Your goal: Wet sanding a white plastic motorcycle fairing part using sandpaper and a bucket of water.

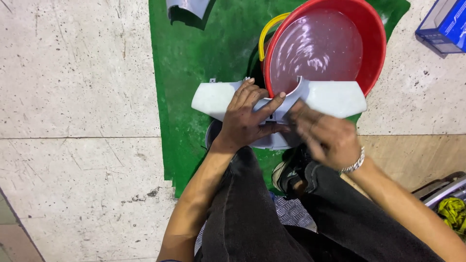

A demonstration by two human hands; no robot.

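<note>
The wide, pale grey moulded plastic panel with two flared wings lies across the person's front, resting against the near rim of the round red plastic bucket, which is filled almost to the brim with water. The bucket has a yellow handle and stands on a green mat spread over the speckled stone floor.

The left hand presses flat on the panel's centre, fingers spread and the thumb stretched toward the bucket rim; it braces the part and does not clench it. The right hand is motion-blurred over the panel's right-centre; whether its fingers are closed on a cloth or pad cannot be told.

Risks, as a judgement:
- The panel is steadied by downward pressure only. A forceful rubbing stroke could slide or pivot it off the rim.
- A push toward the bucket could rock it and spill water onto the mat and floor.
- A wet surface reduces grip under the left palm.

A second grey part lies at the mat's far edge, well apart.
</note>
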